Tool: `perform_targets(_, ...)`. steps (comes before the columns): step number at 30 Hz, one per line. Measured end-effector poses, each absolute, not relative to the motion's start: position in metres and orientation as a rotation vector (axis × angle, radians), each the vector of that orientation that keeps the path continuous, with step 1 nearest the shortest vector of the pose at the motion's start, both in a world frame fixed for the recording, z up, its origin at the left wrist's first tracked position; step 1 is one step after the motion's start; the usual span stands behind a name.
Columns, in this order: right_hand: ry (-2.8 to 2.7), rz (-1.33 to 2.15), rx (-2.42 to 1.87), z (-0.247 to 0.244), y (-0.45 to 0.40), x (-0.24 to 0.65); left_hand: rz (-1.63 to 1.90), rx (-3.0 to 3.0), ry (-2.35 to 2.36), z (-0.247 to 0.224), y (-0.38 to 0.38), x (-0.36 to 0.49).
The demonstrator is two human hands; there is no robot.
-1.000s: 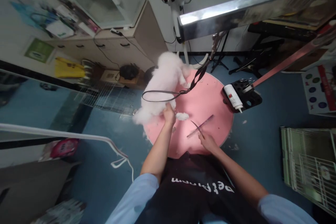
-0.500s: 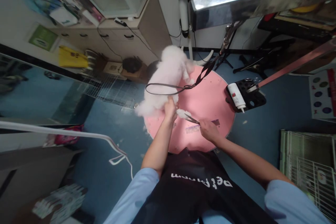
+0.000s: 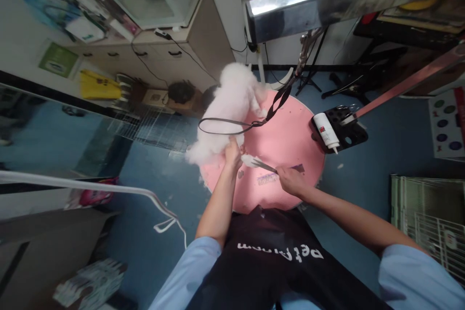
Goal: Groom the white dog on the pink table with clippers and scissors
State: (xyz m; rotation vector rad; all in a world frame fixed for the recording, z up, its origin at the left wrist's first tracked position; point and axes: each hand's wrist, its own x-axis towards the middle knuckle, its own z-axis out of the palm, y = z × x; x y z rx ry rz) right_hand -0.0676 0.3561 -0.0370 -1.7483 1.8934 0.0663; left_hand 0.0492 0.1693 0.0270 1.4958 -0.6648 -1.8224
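A fluffy white dog [image 3: 232, 99] stands on the left part of a round pink grooming table [image 3: 283, 131]. My left hand [image 3: 233, 154] is closed around one of its legs, and the white furry paw [image 3: 250, 160] pokes out to the right of my fingers. My right hand [image 3: 290, 180] grips a pair of scissors [image 3: 264, 165], whose blades point left and lie against the paw's fur. Beneath them on the table lies a metal comb [image 3: 269, 179], partly covered by the scissors and my hand. A dark leash loop [image 3: 222, 126] hangs over the dog's back.
A black holder [image 3: 348, 131] with a white bottle [image 3: 326, 131] sits at the table's right edge, on a pink arm [image 3: 407, 82]. A metal clamp [image 3: 304, 53] carries the leash. Wire cages stand left and lower right. A white cable [image 3: 109, 185] crosses at left.
The scissor blades have shifted slightly left onto the paw and look closer together. My left hand still holds the leg. The whole view has shifted a little.
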Motion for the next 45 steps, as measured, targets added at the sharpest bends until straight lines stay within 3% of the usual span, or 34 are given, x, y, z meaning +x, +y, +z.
perform_targets(11,1.683,0.031,-1.654,-0.021,0.356,-0.073,-1.912,1.405,-0.708,0.021,0.168,0.056)
perform_targets(45,1.155,-0.432,-1.382,-0.04,0.359,-0.064,-2.011,1.484,-0.532,0.013,0.166,0.069)
